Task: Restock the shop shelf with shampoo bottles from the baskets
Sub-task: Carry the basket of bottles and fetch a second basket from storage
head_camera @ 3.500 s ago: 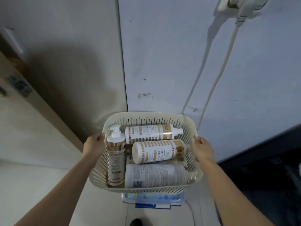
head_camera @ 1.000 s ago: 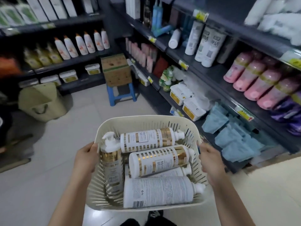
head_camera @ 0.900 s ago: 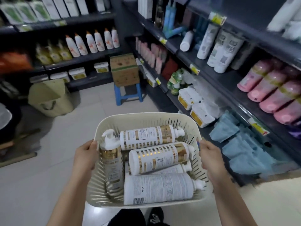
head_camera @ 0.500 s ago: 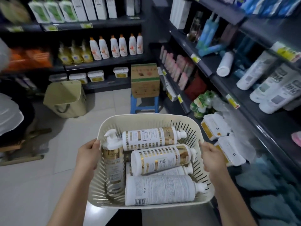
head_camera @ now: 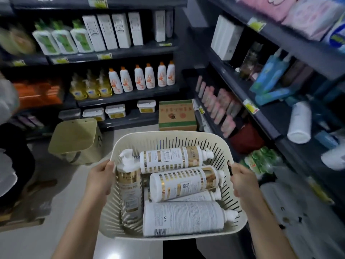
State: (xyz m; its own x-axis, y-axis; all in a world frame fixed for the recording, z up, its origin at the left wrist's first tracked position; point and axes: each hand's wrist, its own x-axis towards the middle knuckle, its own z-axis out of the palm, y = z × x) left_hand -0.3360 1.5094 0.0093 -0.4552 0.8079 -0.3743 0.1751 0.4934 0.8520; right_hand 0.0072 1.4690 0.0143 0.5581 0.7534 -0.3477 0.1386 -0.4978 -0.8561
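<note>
I carry a cream slotted basket (head_camera: 168,136) in front of me at waist height. My left hand (head_camera: 99,179) grips its left rim and my right hand (head_camera: 242,181) grips the right handle. Inside lie several white and gold shampoo bottles (head_camera: 183,183); one with a pump head (head_camera: 127,184) leans along the left wall, and a white-labelled one (head_camera: 183,218) lies nearest me. Dark shop shelves (head_camera: 261,116) run along my right, holding mixed goods.
Ahead, another dark shelf unit (head_camera: 130,95) holds white and orange bottles and yellow pump bottles. A cardboard box (head_camera: 176,114) stands in the corner. An olive bin (head_camera: 74,141) sits on the pale tiled floor. A person in dark trousers (head_camera: 13,156) stands at the left edge.
The view swung from a bare wall into the shop aisle, then moved forward along it. The box and far shelves are closer. Both hands kept their grip on the basket.
</note>
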